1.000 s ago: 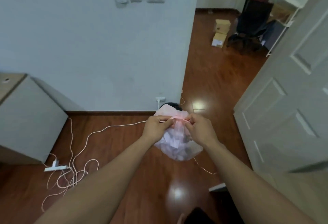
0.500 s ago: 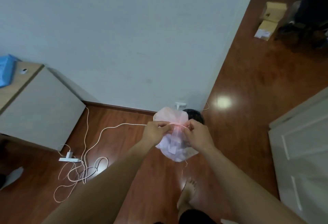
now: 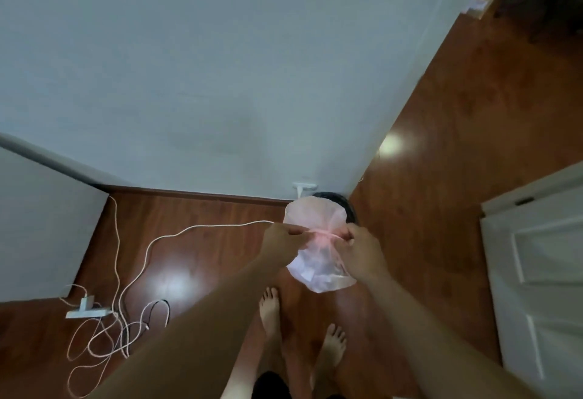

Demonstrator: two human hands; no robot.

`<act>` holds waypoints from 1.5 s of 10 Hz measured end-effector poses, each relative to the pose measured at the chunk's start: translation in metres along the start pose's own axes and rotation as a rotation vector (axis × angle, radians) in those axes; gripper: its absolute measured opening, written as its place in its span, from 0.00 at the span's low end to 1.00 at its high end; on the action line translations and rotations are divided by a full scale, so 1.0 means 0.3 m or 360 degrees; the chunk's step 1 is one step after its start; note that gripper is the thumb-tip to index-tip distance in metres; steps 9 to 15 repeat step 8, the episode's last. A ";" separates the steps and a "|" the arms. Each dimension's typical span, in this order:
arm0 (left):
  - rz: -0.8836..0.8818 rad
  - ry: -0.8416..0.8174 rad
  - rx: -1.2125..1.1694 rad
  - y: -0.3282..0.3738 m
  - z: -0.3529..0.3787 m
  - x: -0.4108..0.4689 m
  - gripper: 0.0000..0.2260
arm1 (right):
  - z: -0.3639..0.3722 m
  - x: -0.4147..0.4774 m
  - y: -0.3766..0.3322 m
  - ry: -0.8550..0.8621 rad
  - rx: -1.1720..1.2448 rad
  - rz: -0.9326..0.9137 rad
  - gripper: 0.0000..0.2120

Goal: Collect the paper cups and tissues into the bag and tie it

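Head view shows our left hand (image 3: 282, 240) and right hand (image 3: 359, 245) each pinching a pink tie end at the neck of the bag (image 3: 315, 253), held mid-air over the floor (image 3: 441, 177), pulling outward to cinch the knot.

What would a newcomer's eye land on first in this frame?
The translucent pink bag, held in mid-air at centre, its neck pinched between the left hand and right hand, both in a tight grip on a pink tie. Next, the white cables tangled on the wooden floor at lower left.
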State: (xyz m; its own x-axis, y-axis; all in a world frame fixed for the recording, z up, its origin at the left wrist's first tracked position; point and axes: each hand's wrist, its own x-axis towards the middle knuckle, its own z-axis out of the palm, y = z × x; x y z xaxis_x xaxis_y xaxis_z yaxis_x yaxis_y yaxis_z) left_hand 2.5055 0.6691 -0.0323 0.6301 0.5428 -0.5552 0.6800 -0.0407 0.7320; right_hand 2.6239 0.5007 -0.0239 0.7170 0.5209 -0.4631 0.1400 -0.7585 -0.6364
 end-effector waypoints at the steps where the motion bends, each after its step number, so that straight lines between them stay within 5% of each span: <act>1: 0.0038 -0.0099 0.0104 -0.036 0.040 0.163 0.05 | 0.043 0.120 0.044 0.0032 0.0027 0.0092 0.06; 3: -0.0111 -0.0309 0.0145 -0.093 0.125 0.448 0.11 | 0.100 0.326 0.121 0.0087 0.0036 0.0202 0.06; 5: 0.0074 -0.0266 0.0060 -0.124 0.174 0.620 0.07 | 0.112 0.474 0.131 0.0202 0.0123 0.0324 0.09; 6: 0.0046 -0.0403 0.0023 -0.151 0.187 0.673 0.17 | 0.115 0.511 0.132 0.0228 0.0225 0.0323 0.04; 7: -0.0097 -0.0474 0.0068 -0.168 0.174 0.687 0.31 | 0.131 0.507 0.124 0.0213 0.0220 0.0293 0.12; 8: -0.0135 -0.0426 0.0090 -0.148 0.144 0.669 0.19 | 0.153 0.499 0.123 0.0183 0.0199 0.0309 0.16; 15: -0.0135 -0.0426 0.0090 -0.148 0.144 0.669 0.19 | 0.153 0.499 0.123 0.0183 0.0199 0.0309 0.16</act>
